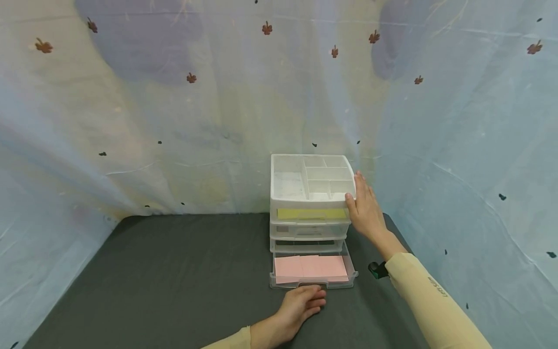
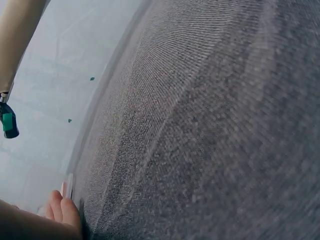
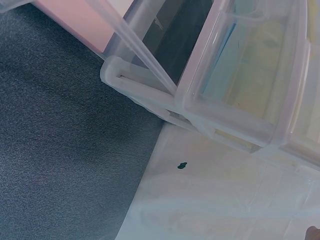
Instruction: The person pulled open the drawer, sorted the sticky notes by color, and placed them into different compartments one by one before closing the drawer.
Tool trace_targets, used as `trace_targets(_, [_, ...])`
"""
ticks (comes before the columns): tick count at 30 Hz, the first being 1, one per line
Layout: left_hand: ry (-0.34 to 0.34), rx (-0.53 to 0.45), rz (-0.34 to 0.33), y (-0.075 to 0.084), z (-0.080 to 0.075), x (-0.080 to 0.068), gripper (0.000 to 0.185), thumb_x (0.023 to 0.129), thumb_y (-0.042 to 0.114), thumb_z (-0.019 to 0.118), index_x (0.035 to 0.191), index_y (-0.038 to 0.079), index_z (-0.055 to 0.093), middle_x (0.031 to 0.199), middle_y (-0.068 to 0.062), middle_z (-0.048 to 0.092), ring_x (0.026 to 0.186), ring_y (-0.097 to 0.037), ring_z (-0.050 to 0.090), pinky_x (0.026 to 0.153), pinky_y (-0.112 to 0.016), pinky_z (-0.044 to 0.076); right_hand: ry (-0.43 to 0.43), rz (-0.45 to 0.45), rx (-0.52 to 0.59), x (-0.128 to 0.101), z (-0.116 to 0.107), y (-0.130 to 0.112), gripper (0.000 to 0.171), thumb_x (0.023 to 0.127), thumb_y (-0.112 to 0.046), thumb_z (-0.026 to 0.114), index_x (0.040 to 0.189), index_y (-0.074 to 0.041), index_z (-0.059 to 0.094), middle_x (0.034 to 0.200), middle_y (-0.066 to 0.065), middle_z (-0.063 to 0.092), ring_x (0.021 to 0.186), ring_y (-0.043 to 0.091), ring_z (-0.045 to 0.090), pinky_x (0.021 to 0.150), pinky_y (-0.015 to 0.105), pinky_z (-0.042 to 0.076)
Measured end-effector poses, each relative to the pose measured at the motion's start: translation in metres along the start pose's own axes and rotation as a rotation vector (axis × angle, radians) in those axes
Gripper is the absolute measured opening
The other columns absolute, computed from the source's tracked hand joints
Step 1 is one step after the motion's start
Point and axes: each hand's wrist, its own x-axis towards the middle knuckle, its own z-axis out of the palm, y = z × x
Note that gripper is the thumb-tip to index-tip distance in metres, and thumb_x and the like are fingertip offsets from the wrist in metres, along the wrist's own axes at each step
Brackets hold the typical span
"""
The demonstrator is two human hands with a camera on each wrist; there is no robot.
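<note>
A white plastic drawer unit (image 1: 309, 202) with a divided top tray stands at the table's back right. Its bottom drawer (image 1: 351, 278) is pulled out and holds pink paper sheets (image 1: 311, 268). At this drawer's front, my left hand (image 1: 293, 312) has bent fingers at the handle; how far they hook round it is partly hidden. In the left wrist view, fingers (image 2: 62, 207) meet the drawer's edge. My right hand (image 1: 368, 213) rests along the unit's upper right side, fingers straight and thumb near the front corner. The right wrist view shows the drawers' sides but hardly any of the hand.
Yellow paper (image 1: 311, 214) shows through the top drawer. A dark grey cloth (image 1: 187, 276) covers the table. Patterned curtains (image 1: 226, 111) hang behind and beside it, close to the unit. A dark wrist strap with a green part (image 1: 378, 270) is at the right wrist.
</note>
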Motion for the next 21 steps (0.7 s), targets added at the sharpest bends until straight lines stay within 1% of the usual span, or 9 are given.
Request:
trace_targets(3, [0.006,-0.037,-0.017,-0.0001,-0.0016,0.0017,0.041,0.109,0.017,0.053,0.136,-0.014,0.054,0.125,-0.018,0.070,0.109,-0.026,0.071,0.100,-0.042,0.056,-0.001,0.000,0.004,0.0003,0.0001,-0.0002,0.068,0.113,-0.036,0.033,0.165,0.002,0.010,0.172,0.020,0.012,0.157,0.042,0.018,0.126,0.058,0.013])
trace_targets(6, [0.015,-0.063,-0.027,-0.0001,-0.0023,0.0038,0.046,0.111,0.020,0.051,0.139,-0.016,0.050,0.128,-0.022,0.069,0.114,-0.031,0.070,0.101,-0.042,0.056,-0.002,-0.002,0.008,0.0001,0.0000,-0.0008,0.068,0.113,-0.036,0.033,0.165,0.002,0.010,0.172,0.020,0.011,0.157,0.042,0.017,0.126,0.059,0.013])
trace_targets(11, [0.034,-0.095,-0.026,-0.0003,-0.0016,0.0068,0.049,0.111,0.021,0.050,0.139,-0.020,0.047,0.129,-0.024,0.068,0.118,-0.035,0.069,0.100,-0.042,0.056,-0.003,-0.004,0.011,-0.0002,-0.0003,-0.0006,0.068,0.113,-0.036,0.033,0.165,0.003,0.010,0.172,0.021,0.011,0.157,0.042,0.016,0.126,0.059,0.013])
trace_targets(14, [0.042,-0.111,-0.018,-0.0008,-0.0010,0.0080,0.047,0.111,0.020,0.050,0.138,-0.019,0.048,0.128,-0.023,0.069,0.117,-0.034,0.069,0.099,-0.041,0.056,-0.002,-0.001,0.007,-0.0003,-0.0001,-0.0003,0.069,0.113,-0.036,0.034,0.165,0.002,0.009,0.172,0.021,0.011,0.157,0.042,0.017,0.126,0.060,0.013])
trace_targets(21, [0.027,-0.127,-0.007,-0.0004,-0.0017,0.0070,0.048,0.111,0.021,0.049,0.137,-0.018,0.048,0.126,-0.020,0.070,0.113,-0.028,0.071,0.098,-0.037,0.057,0.002,0.005,0.003,0.0008,0.0005,0.0000,0.070,0.113,-0.040,0.031,0.165,0.001,0.010,0.173,0.020,0.012,0.156,0.044,0.019,0.125,0.060,0.014])
